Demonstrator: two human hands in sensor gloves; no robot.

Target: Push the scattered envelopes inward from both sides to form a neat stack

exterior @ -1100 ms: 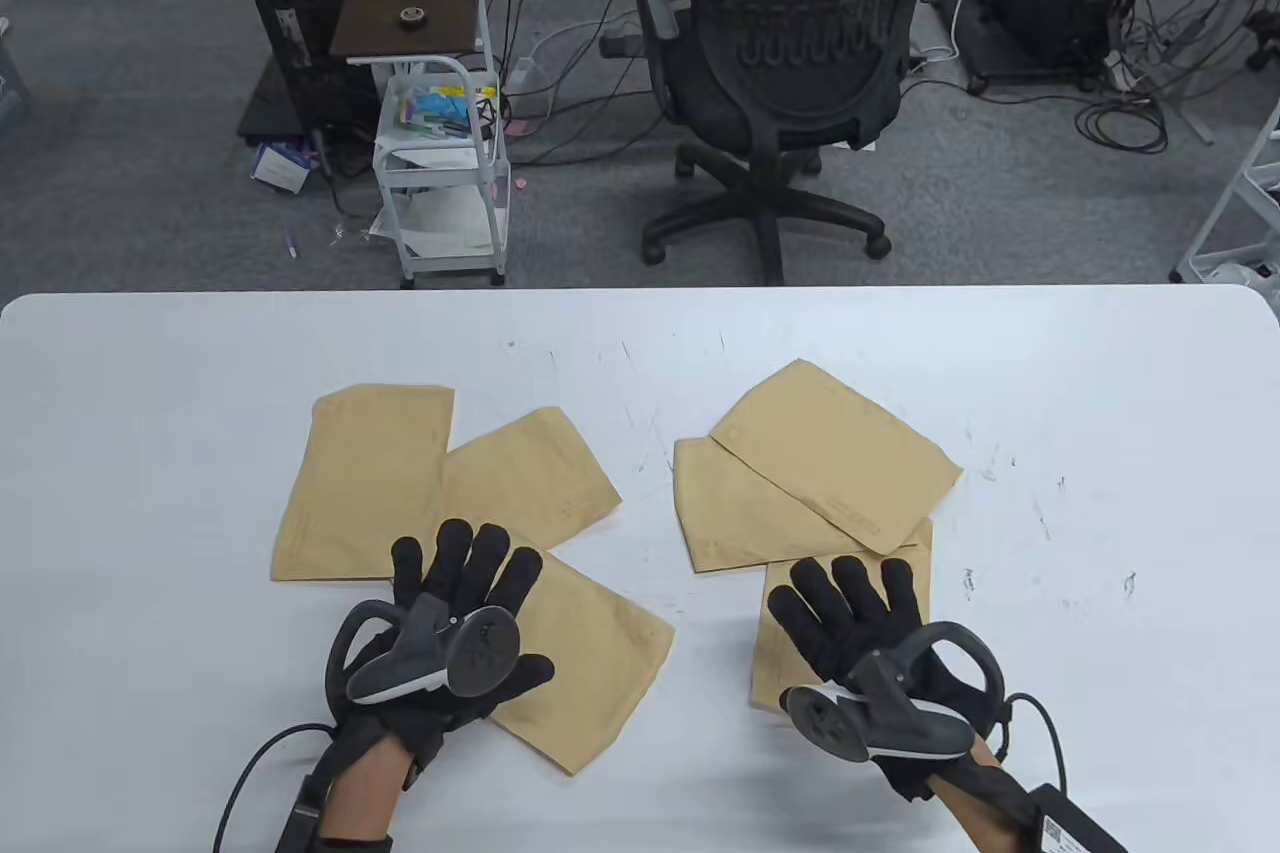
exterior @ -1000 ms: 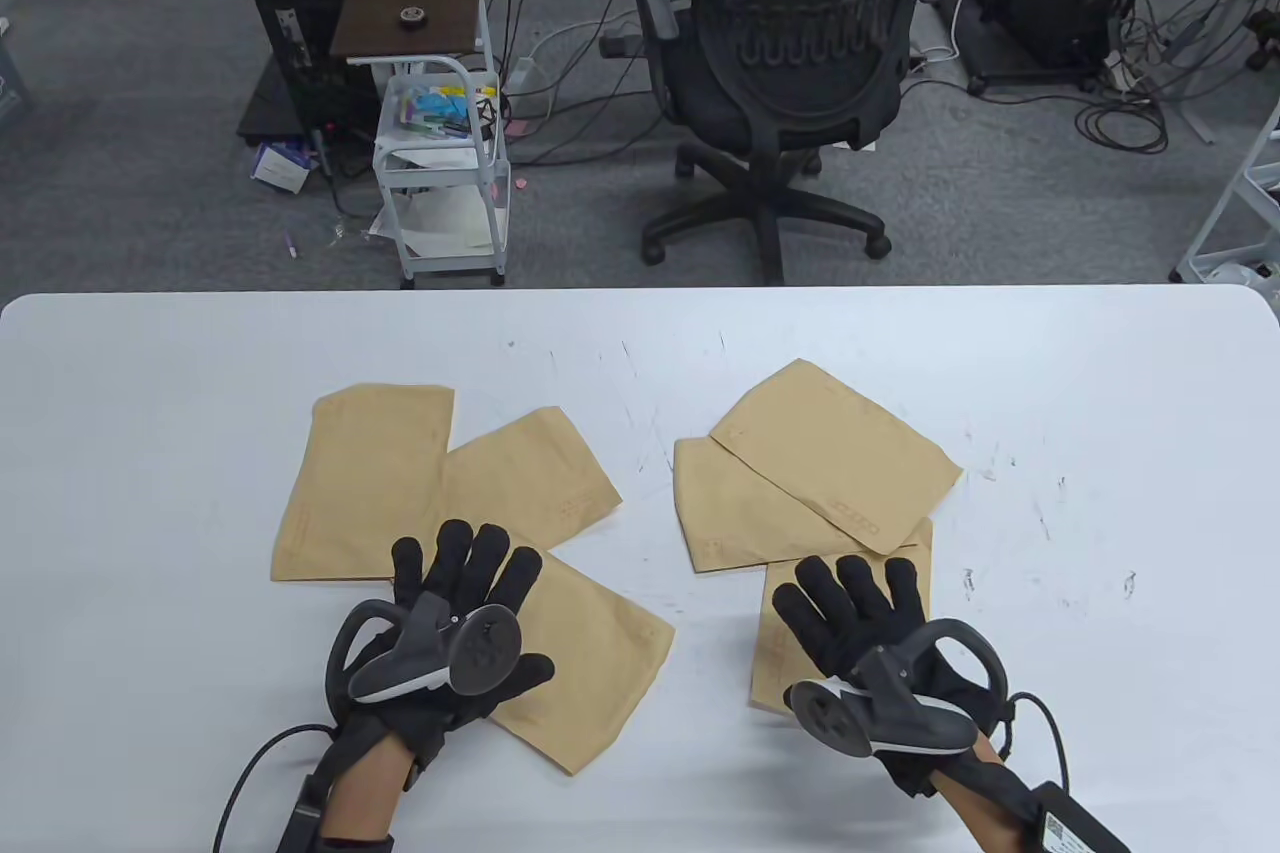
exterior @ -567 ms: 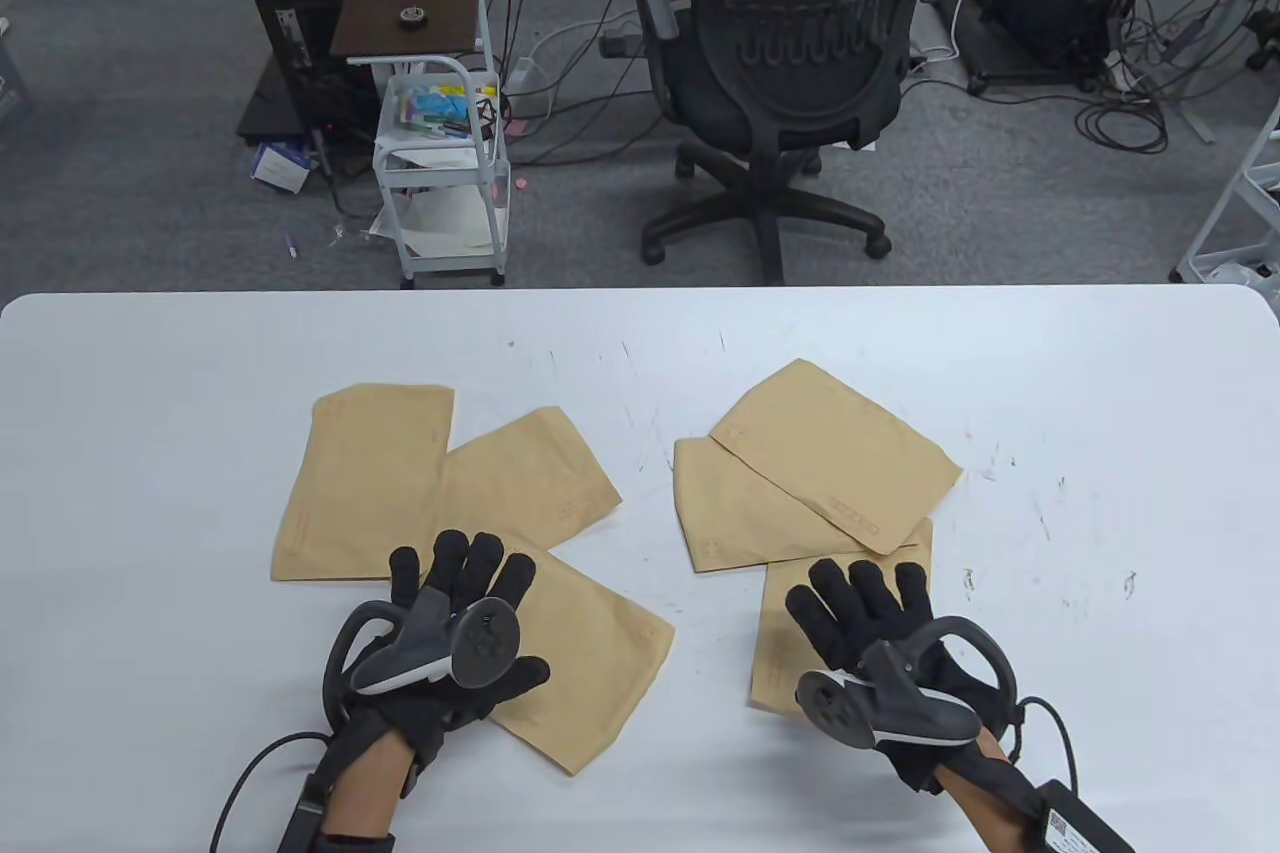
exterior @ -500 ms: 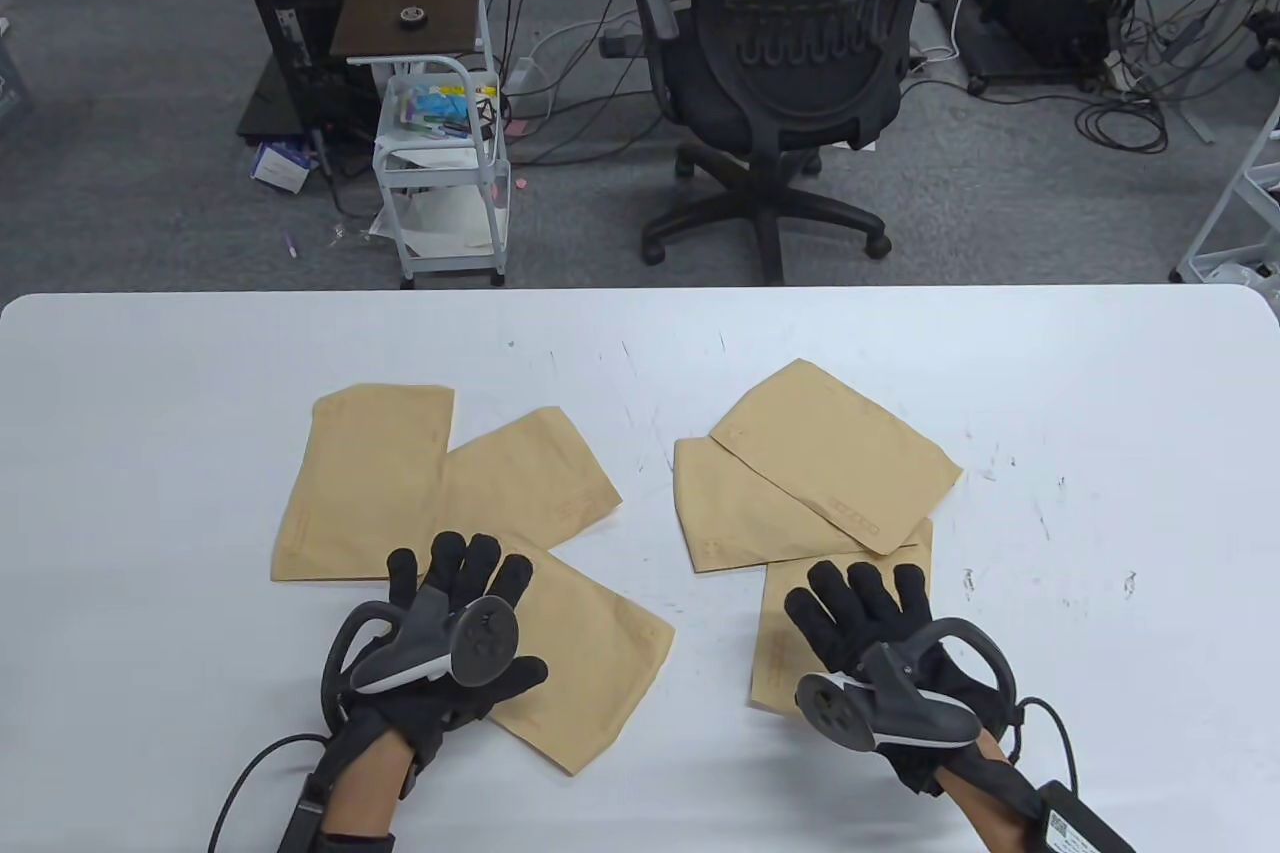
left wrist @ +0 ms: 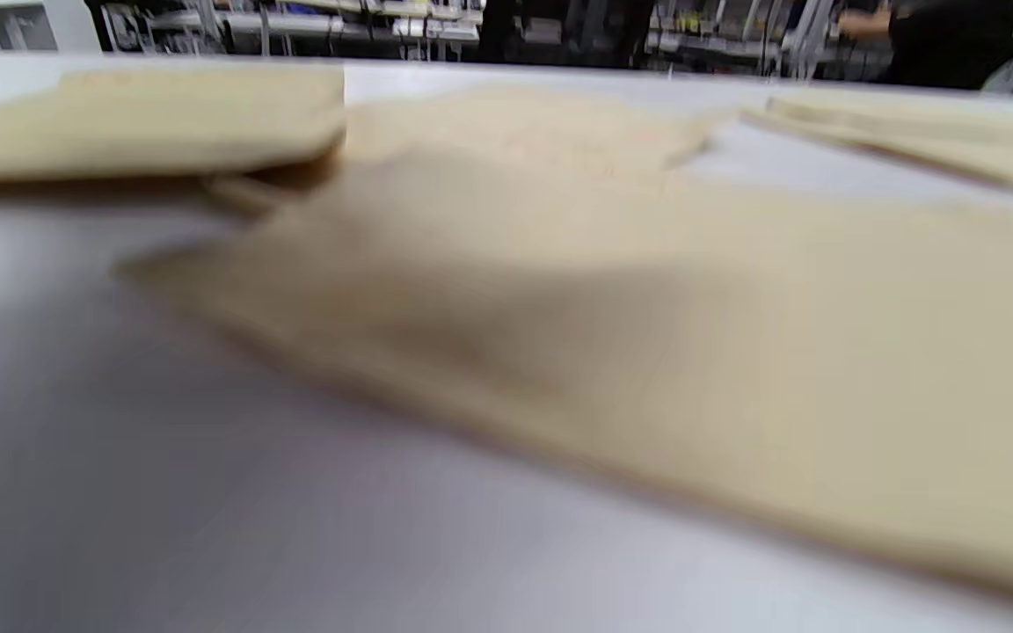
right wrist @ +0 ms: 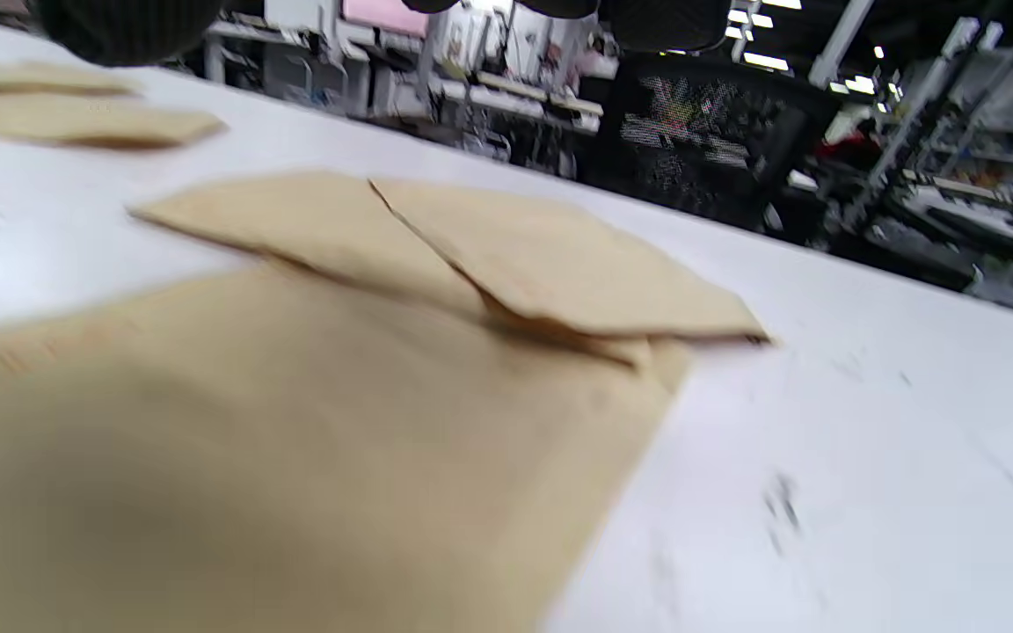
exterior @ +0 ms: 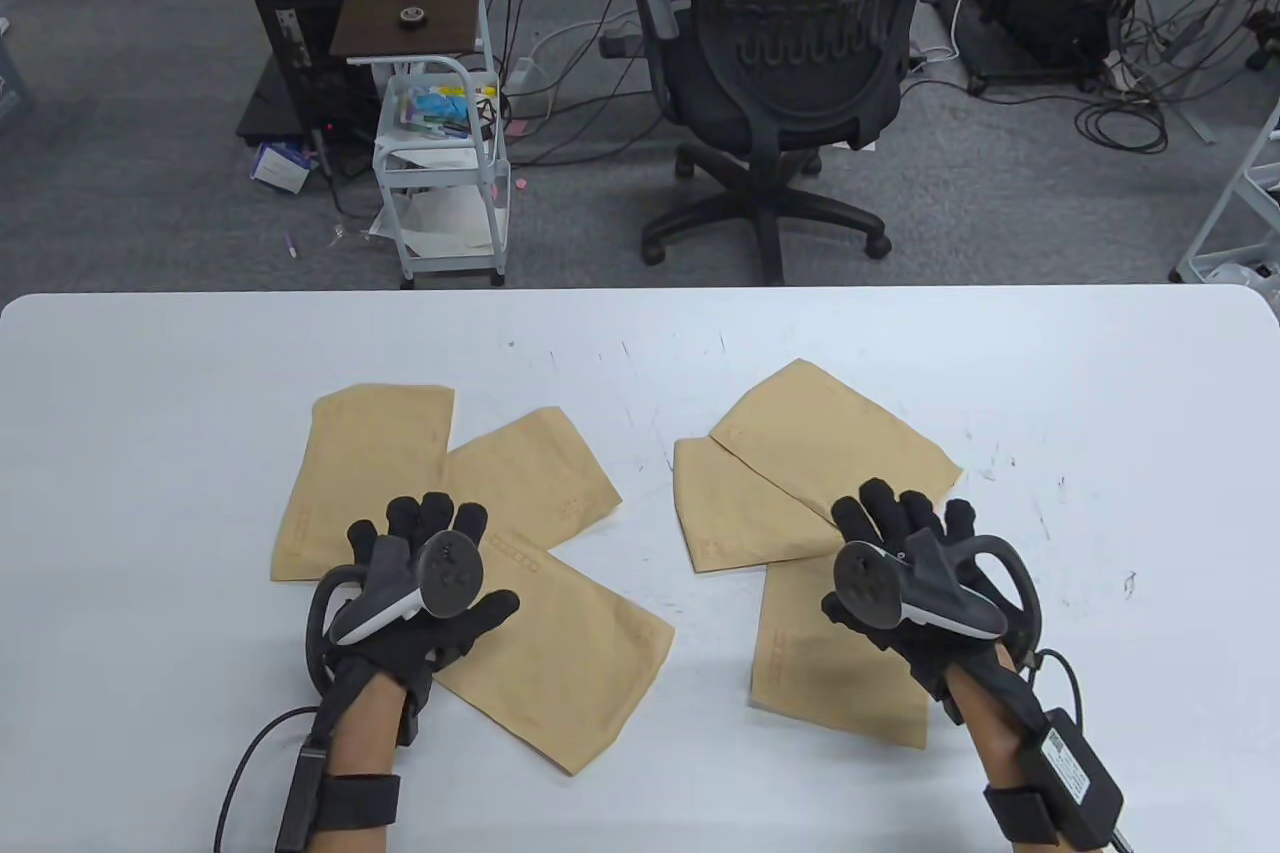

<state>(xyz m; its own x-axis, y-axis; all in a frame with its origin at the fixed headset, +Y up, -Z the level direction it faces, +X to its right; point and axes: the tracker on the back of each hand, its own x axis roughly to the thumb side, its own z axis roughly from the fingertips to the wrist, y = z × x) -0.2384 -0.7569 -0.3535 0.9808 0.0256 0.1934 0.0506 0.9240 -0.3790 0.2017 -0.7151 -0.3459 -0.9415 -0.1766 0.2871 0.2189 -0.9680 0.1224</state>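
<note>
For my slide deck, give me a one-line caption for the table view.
Gloved left hand and right hand rest on two scattered clusters of brown envelopes on a white table.
</note>
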